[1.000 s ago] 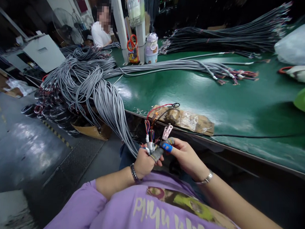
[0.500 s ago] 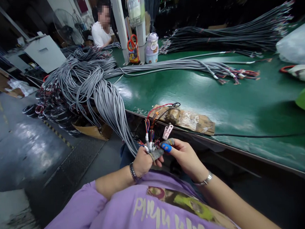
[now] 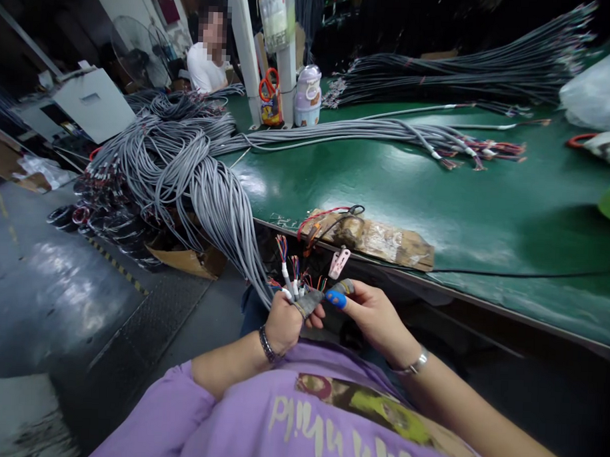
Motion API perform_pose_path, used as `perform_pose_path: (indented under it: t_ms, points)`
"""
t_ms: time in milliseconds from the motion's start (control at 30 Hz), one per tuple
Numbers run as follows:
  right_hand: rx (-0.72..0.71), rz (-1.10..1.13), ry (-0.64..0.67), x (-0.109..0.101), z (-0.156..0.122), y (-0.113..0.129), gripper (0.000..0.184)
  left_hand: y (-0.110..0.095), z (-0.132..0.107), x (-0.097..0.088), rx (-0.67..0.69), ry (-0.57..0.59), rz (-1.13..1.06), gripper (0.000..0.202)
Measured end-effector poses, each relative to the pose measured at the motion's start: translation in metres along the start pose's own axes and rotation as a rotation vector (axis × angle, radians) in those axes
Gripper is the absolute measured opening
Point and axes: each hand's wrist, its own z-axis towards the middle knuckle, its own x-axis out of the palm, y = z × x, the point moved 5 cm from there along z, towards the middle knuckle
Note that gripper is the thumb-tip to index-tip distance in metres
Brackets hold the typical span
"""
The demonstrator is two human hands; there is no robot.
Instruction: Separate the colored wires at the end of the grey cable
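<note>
My left hand (image 3: 284, 323) is closed around the ends of several grey cables (image 3: 220, 205) that hang off the green table edge. Their stripped coloured wire tips (image 3: 291, 268) stick up above my fist. My right hand (image 3: 369, 312) is close beside it, with a blue cot on one fingertip and a grey one on another, pinching at those wire tips. A small pink clip (image 3: 338, 261) hangs just above my right fingers, below a red and black lead (image 3: 325, 216).
The green table (image 3: 485, 215) carries a brown taped pad (image 3: 379, 238), grey cable bundles (image 3: 378, 132), black cable bundles (image 3: 465, 67), a jar (image 3: 308, 95), scissors (image 3: 268, 86) and white bags (image 3: 597, 89). A seated person (image 3: 207, 48) is at the far left.
The wire tips in my left hand have tilted to the left and spread a little. Both hands stay in about the same place.
</note>
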Motion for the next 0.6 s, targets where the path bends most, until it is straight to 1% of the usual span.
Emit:
perform_pose_path:
  t_ms: [133, 233, 333, 400, 467, 600]
  points:
    - [0.003, 0.052, 0.068, 0.004, -0.002, 0.002, 0.039, 0.0, 0.0, -0.001, 0.013, -0.024, -0.008, 0.041]
    - [0.005, 0.075, 0.085, 0.005, -0.002, 0.005, 0.038, 0.0, 0.0, -0.001, 0.017, -0.035, -0.009, 0.04]
    - [0.015, 0.091, 0.093, 0.004, -0.001, 0.002, 0.039, 0.0, 0.0, -0.001, 0.021, -0.045, 0.003, 0.041]
    - [0.022, 0.115, 0.085, 0.002, 0.0, -0.004, 0.04, 0.0, 0.0, -0.002, 0.017, -0.056, 0.001, 0.043]
    - [0.039, 0.159, 0.051, -0.001, 0.002, -0.011, 0.043, -0.001, 0.0, -0.002, 0.01, -0.057, -0.006, 0.044]
    - [0.13, 0.334, -0.024, -0.009, 0.01, -0.019, 0.053, -0.007, -0.001, 0.002, -0.007, -0.023, -0.037, 0.045]
